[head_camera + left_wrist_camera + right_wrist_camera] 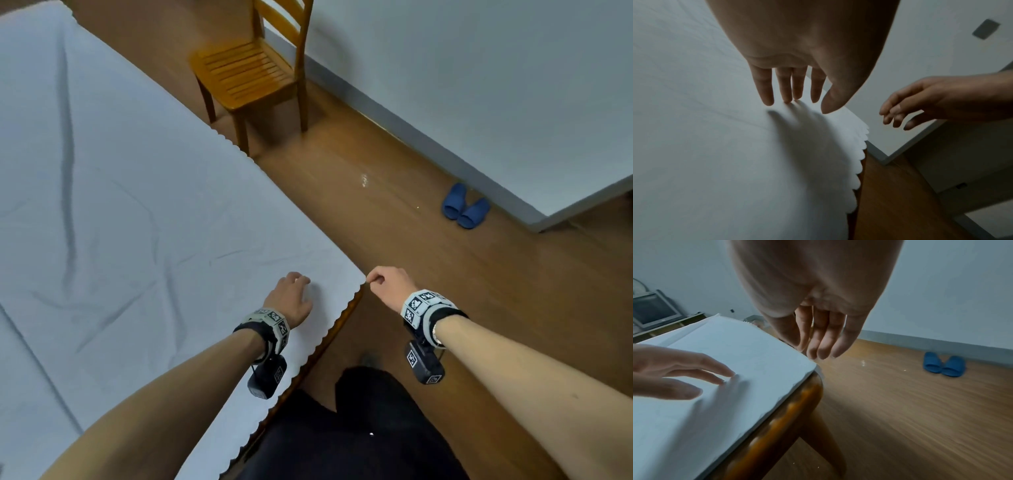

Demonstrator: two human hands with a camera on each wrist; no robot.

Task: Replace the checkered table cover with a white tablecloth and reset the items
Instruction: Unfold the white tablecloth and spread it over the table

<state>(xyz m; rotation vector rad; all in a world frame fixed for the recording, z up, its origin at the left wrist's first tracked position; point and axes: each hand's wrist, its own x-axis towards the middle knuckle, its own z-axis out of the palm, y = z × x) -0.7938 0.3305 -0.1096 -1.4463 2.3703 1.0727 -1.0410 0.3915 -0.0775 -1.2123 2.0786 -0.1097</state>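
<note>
A white tablecloth (120,205) with a scalloped edge lies spread and lightly creased over a wooden table (346,318). My left hand (296,286) rests on the cloth near its near right corner. In the left wrist view its straight fingertips (787,99) touch the tablecloth (715,146). My right hand (383,284) hovers just off that corner, over the floor. In the right wrist view its fingers (818,352) hang loosely at the cloth's corner (812,365) and hold nothing. No checkered cover or table items are in view.
A wooden chair (250,75) stands by the table's far right side. Blue slippers (466,209) lie on the wood floor against the white wall (479,85). An old television (651,309) sits on a low stand beyond the table. My dark-trousered legs (359,428) are at the table edge.
</note>
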